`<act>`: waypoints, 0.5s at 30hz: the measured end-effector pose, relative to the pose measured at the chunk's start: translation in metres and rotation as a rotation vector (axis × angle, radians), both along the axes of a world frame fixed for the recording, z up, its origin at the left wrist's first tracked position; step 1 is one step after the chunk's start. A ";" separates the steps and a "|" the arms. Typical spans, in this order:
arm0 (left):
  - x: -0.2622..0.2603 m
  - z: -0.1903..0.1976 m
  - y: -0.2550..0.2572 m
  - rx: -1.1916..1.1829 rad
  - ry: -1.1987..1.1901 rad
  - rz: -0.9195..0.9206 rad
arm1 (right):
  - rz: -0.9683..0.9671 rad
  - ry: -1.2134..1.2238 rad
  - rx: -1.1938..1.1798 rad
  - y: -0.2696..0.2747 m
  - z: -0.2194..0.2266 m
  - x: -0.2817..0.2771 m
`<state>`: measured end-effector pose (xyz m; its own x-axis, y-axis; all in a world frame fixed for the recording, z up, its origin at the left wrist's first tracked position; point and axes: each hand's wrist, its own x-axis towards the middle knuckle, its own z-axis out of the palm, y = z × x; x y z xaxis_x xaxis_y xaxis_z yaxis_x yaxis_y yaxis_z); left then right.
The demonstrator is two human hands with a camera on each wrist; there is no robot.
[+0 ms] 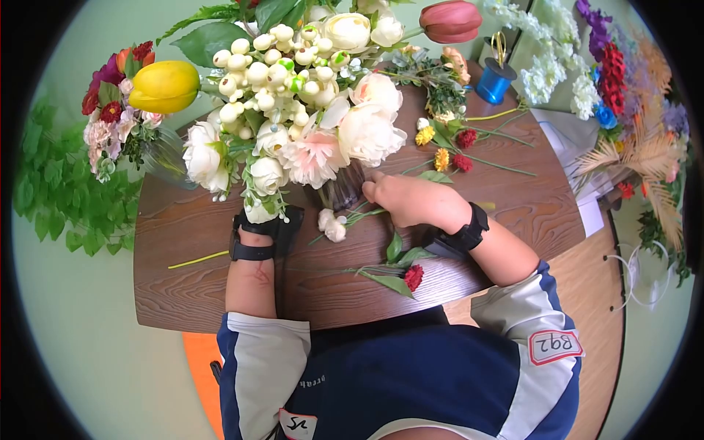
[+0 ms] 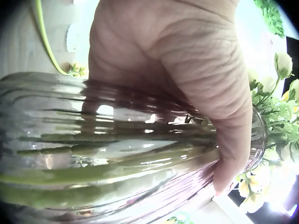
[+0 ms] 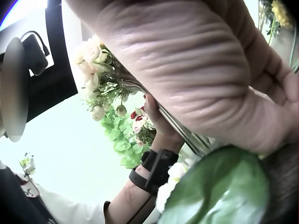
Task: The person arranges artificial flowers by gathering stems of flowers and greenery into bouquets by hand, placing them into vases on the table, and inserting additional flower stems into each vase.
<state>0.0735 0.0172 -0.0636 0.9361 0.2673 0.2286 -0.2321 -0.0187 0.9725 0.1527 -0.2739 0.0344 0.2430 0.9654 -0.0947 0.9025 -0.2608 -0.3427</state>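
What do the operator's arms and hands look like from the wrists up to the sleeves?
The left hand and right hand are bare. Black straps circle both the left wrist and right wrist, each with a dark device. The left sleeve and right sleeve are whitish with navy blue panels; a red-bordered white label marks the right one.

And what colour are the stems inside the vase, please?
Green stems, clearest in the left wrist view.

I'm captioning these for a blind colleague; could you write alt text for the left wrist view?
A person's left hand grips a clear glass vase that runs sideways across the picture, green stems visible through it. Pale flowers show at the right edge.
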 end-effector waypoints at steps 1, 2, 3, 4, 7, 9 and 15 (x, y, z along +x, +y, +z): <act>0.003 0.001 0.001 -0.003 -0.004 0.000 | -0.005 -0.015 -0.020 0.001 0.005 0.001; 0.004 0.002 0.003 -0.006 -0.008 0.000 | -0.010 -0.029 -0.041 0.003 0.011 0.003; 0.005 0.002 0.003 -0.010 -0.011 0.001 | -0.009 -0.031 -0.040 0.003 0.014 0.008; 0.009 0.002 0.005 -0.016 -0.014 0.002 | 0.012 -0.010 0.140 0.000 0.016 0.014; 0.017 0.001 0.005 -0.041 -0.019 0.008 | 0.055 -0.031 0.435 -0.014 0.042 0.018; 0.017 -0.002 0.005 -0.057 -0.025 0.016 | -0.036 0.264 0.224 -0.022 0.067 0.023; 0.015 -0.006 0.006 -0.102 -0.050 0.047 | 0.007 0.898 0.410 -0.042 0.070 0.057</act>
